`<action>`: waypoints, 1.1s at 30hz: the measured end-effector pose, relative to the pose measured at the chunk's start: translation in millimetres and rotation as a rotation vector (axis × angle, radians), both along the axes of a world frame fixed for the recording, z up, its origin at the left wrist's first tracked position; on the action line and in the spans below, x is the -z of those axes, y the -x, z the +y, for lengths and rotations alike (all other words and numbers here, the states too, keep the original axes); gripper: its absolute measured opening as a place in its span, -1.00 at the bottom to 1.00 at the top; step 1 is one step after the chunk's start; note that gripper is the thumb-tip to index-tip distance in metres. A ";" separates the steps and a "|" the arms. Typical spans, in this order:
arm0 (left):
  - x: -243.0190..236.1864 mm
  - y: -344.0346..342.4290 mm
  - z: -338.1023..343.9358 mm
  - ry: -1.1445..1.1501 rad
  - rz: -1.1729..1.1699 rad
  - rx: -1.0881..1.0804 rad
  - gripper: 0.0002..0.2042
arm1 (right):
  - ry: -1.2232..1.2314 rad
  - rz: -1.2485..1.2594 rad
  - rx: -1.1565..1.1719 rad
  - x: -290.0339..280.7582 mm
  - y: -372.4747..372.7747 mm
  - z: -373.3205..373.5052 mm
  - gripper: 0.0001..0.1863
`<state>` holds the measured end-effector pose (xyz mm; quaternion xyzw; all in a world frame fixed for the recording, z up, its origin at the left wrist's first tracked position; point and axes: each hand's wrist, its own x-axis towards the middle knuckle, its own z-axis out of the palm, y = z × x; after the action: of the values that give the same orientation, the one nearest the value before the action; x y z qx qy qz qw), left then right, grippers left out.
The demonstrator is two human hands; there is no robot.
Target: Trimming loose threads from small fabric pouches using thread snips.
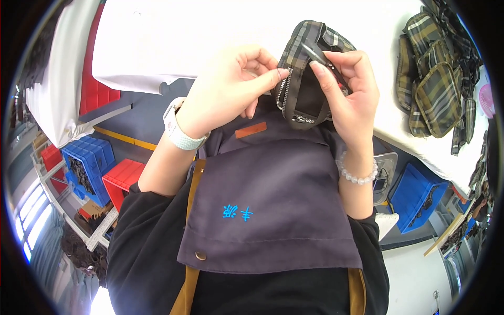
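A dark plaid zip pouch [290,55] is held up in front of my chest, its zipper undone and its black inside showing. At the pouch's left edge, my left hand [239,79] pinches the end of the silver-toothed zipper [284,89] between thumb and forefinger. My right hand [349,86] is closed around a small dark pointed tool [316,54] that looks like thread snips, with a bit of red near the palm. The tool's tip crosses the pouch's opening. Fingers hide part of the tool and the pouch's right side.
A white-covered table [199,31] lies beyond my hands. Several plaid pouches [438,94] are heaped on its right end, near a pink round object [487,100]. Blue crates [86,163] [417,197] stand on both sides below, with a red crate [123,176] at left.
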<state>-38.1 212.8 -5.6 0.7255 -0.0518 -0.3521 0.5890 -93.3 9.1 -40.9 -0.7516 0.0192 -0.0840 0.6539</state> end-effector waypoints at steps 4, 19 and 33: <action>7.1 4.7 -5.1 -0.022 -0.035 -0.074 -0.86 | 0.130 0.010 -0.036 0.3 3.0 -3.2 -0.77; 12.9 -8.9 8.8 0.156 0.036 0.067 -0.81 | 0.272 0.021 -0.109 -1.1 2.8 -5.8 -0.76; 13.1 -9.3 8.5 0.170 0.075 0.055 -0.82 | 0.270 -0.028 -0.126 2.4 2.9 -6.4 -0.73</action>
<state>-28.8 221.3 -18.8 0.6573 -0.0793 -0.3896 0.6402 -96.3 2.6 -43.3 -0.8311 -0.0486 -0.0552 0.5512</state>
